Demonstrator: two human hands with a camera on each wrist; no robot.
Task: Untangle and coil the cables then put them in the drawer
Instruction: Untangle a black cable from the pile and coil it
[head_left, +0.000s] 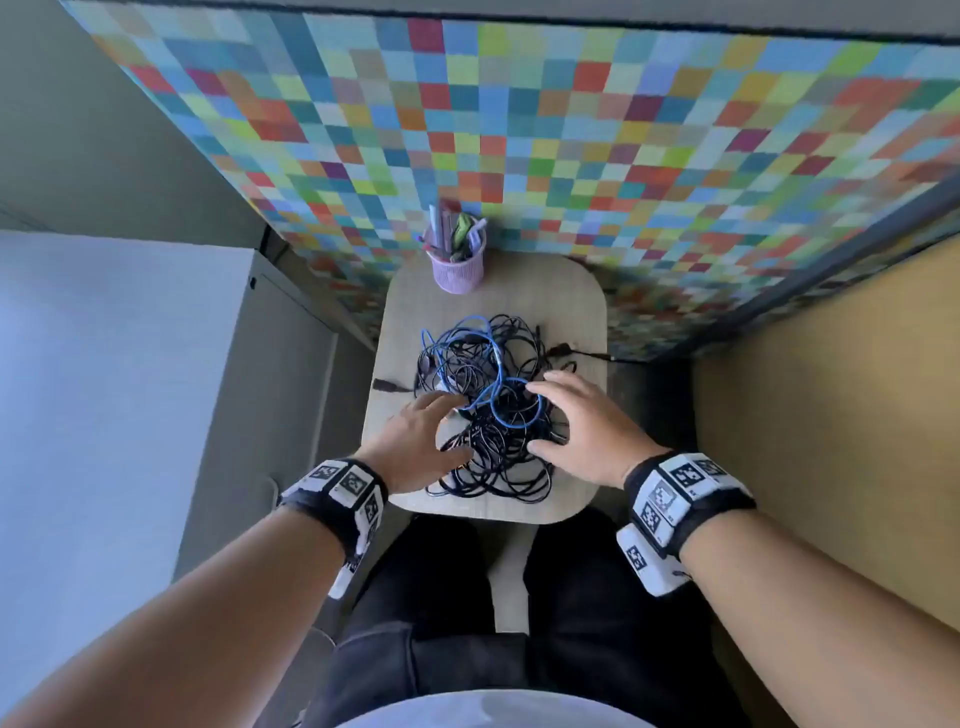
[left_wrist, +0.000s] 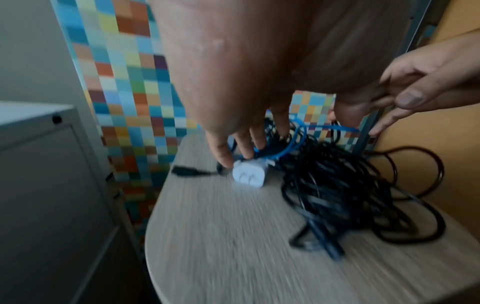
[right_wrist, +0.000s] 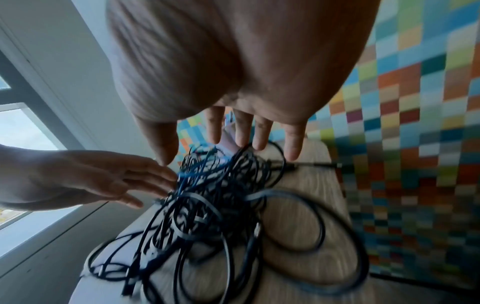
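Cables lie tangled on our small table. Our left hand and right hand reach in, fingers spread, gripping nothing.

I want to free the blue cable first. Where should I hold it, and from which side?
Probably pinch the blue cable at its top loop, coming from above: it arches over the black cables there, while its lower parts seem threaded under them.

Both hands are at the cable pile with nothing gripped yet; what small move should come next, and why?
Probably the left hand should pinch the white plug by its fingertips: a free end beside the tangle, with the blue cable on top. The right hand could steady the pile.
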